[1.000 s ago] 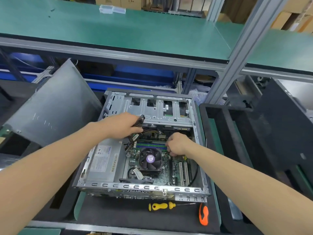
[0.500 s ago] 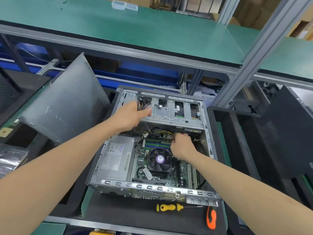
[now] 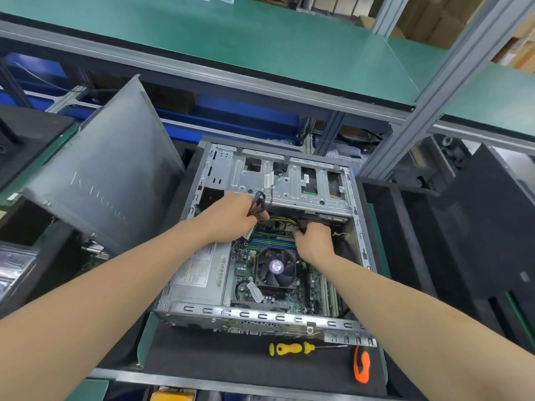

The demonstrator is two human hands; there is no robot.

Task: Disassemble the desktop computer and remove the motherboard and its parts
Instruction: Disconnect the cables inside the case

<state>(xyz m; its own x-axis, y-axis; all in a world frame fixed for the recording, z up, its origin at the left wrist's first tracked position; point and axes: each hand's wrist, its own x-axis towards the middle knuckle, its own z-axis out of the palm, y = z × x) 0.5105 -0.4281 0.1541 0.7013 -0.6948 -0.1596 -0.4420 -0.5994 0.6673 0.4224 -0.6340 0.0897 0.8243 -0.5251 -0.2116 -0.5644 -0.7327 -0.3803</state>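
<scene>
An open desktop case point(image 3: 260, 315) lies on its side on a black mat. Inside it I see the green motherboard point(image 3: 314, 287), the black CPU fan point(image 3: 276, 267) with a purple sticker, the memory sticks point(image 3: 272, 243) and the silver power supply point(image 3: 199, 273). My left hand point(image 3: 231, 219) is closed around a loop of black cable point(image 3: 258, 204) just below the drive cage point(image 3: 289, 183). My right hand point(image 3: 314, 240) pinches a connector by the yellow and black wires point(image 3: 282, 219), above the memory sticks; its fingertips are hidden.
The grey side panel point(image 3: 107, 175) leans at the left of the case. A yellow-handled screwdriver point(image 3: 292, 348) and an orange tool point(image 3: 362, 367) lie on the mat in front. Black foam trays point(image 3: 405, 227) stand to the right, and a green shelf point(image 3: 231, 36) runs overhead.
My left hand came back down from the drive cage with the black cable in it. My right hand stayed at the connector by the memory sticks. The view shifted slightly.
</scene>
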